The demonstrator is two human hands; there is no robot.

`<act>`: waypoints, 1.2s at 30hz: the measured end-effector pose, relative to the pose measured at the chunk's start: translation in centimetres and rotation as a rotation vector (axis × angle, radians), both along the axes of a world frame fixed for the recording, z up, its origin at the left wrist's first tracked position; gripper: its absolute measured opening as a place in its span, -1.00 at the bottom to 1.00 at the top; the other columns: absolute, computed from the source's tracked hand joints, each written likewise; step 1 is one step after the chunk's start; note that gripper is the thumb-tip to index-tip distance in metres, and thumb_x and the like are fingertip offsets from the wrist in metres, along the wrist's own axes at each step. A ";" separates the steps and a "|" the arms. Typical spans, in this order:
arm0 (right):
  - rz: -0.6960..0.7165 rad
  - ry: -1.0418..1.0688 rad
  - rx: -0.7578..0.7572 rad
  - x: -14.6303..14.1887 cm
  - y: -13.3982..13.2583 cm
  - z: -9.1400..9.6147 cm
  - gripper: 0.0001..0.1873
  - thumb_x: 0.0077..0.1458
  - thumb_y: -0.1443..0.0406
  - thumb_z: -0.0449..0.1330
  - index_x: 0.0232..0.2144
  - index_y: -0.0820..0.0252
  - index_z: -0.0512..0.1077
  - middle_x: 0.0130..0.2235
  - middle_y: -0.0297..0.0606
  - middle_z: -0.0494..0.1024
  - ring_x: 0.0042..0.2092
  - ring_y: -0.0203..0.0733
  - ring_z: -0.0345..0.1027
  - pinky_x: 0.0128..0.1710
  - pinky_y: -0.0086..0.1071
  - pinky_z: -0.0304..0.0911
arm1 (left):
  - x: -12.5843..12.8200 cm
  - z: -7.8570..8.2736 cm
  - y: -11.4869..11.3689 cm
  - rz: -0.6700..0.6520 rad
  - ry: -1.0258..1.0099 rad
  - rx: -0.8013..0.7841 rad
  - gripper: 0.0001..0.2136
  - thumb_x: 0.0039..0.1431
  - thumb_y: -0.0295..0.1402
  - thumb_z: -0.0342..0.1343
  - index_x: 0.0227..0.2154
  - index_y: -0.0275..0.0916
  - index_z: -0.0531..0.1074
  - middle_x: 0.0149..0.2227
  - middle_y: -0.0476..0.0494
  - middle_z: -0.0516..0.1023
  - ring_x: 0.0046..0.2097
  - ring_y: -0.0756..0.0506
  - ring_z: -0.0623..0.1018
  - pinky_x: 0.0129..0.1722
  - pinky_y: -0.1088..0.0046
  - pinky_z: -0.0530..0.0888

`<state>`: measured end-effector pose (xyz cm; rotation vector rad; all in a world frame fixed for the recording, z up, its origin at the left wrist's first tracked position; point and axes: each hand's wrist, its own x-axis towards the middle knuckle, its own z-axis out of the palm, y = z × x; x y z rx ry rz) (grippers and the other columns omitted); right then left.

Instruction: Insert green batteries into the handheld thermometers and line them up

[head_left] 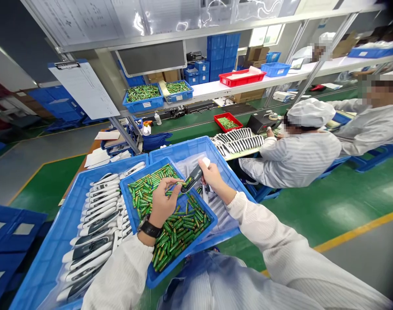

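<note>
My right hand (pixel 212 175) grips a dark grey and white handheld device (pixel 193 177) by its white end. The device is tilted, and its open battery compartment faces up. At the compartment, my left hand (pixel 165 200) pinches a green battery (pixel 180 183), its fingertips close to the device's lower end. Whether the battery is inside the slot I cannot tell. Below both hands lies a blue tray (pixel 181 262) of loose green batteries (pixel 175 234). This tray rests across a blue bin (pixel 191 148), which holds plastic-wrapped devices partly hidden by my right hand.
On the left, another blue bin (pixel 44 249) holds rows of white and grey devices (pixel 99 206). Battery trays (pixel 144 92) stand on the shelf. A clipboard (pixel 86 88) hangs at upper left. Rows of devices (pixel 239 142) lie near a seated co-worker (pixel 299 146) at right.
</note>
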<state>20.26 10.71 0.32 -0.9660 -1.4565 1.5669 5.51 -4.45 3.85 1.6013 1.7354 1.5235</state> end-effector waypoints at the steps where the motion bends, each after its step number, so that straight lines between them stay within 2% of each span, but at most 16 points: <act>1: 0.010 0.002 -0.007 -0.1 -0.2 0.0 -0.37 0.11 -0.26 0.10 -0.63 0.11 0.22 -0.75 -0.36 0.23 -0.73 -0.28 0.14 -0.78 -0.40 0.01 | 0.1 0.1 0.0 -0.011 0.019 0.001 -0.84 0.26 -0.25 0.15 -0.16 -0.19 0.43 -0.12 -0.15 0.61 -0.04 -0.13 0.59 0.01 0.28 0.53; 6: 0.037 0.009 0.000 -0.1 -0.7 0.1 -0.37 0.15 -0.22 0.09 -0.65 0.12 0.22 -0.75 -0.36 0.23 -0.74 -0.28 0.14 -0.79 -0.41 0.00 | 0.2 0.5 -0.1 0.021 0.189 0.020 -0.83 0.30 -0.26 0.09 -0.14 -0.17 0.49 -0.16 -0.14 0.60 -0.10 -0.12 0.57 -0.07 0.33 0.51; 12: 0.021 -0.009 0.051 -0.1 -1.3 0.5 -0.35 0.15 -0.23 0.07 -0.66 0.13 0.22 -0.76 -0.37 0.23 -0.74 -0.30 0.14 -0.76 -0.43 0.01 | 0.4 0.0 -0.1 -0.019 0.404 0.081 -0.78 0.29 -0.32 0.11 -0.03 -0.14 0.50 -0.22 -0.12 0.54 -0.17 -0.10 0.53 -0.14 0.35 0.47; 17: -0.023 -0.009 0.145 -0.1 -1.9 0.6 -0.37 0.18 -0.20 0.07 -0.63 0.16 0.24 -0.76 -0.40 0.23 -0.72 -0.34 0.13 -0.73 -0.47 -0.01 | 0.7 -0.3 0.1 0.042 0.491 0.127 -0.92 0.22 -0.31 0.21 -0.29 -0.19 0.50 -0.32 -0.08 0.56 -0.21 -0.10 0.53 -0.15 0.32 0.45; 24: -0.055 0.044 0.089 -0.4 -2.4 0.7 -0.39 0.14 -0.21 0.10 -0.60 0.15 0.25 -0.76 -0.43 0.23 -0.74 -0.32 0.15 -0.77 -0.46 -0.01 | 0.8 -0.2 0.3 0.031 0.358 0.137 -0.92 0.14 -0.30 0.29 -0.34 -0.17 0.59 -0.25 -0.11 0.58 -0.21 -0.06 0.56 -0.19 0.37 0.51; 31: -0.089 0.108 -0.004 -0.6 -2.6 0.8 -0.41 0.13 -0.21 0.11 -0.59 0.13 0.24 -0.76 -0.42 0.23 -0.74 -0.29 0.14 -0.79 -0.44 0.00 | 1.0 -0.5 0.2 -0.059 0.256 0.063 -0.86 0.19 -0.30 0.24 -0.22 -0.14 0.63 -0.03 -0.15 0.62 -0.13 -0.08 0.61 -0.11 0.36 0.57; 34: -0.098 0.120 -0.023 -0.5 -2.3 0.8 -0.40 0.13 -0.22 0.10 -0.59 0.12 0.22 -0.77 -0.44 0.21 -0.74 -0.30 0.13 -0.78 -0.44 0.03 | 0.7 -0.6 0.2 -0.095 0.181 -0.017 -0.80 0.22 -0.26 0.19 -0.14 -0.14 0.62 0.09 -0.19 0.55 -0.13 -0.09 0.62 -0.20 0.38 0.60; 36: -0.097 0.108 -0.025 -0.5 -2.3 0.8 -0.40 0.14 -0.23 0.09 -0.60 0.12 0.21 -0.77 -0.44 0.20 -0.73 -0.30 0.14 -0.77 -0.44 0.05 | 0.4 -0.8 0.2 -0.138 0.105 -0.090 -0.75 0.23 -0.22 0.18 -0.10 -0.15 0.61 0.05 -0.21 0.57 -0.15 -0.11 0.62 -0.27 0.41 0.60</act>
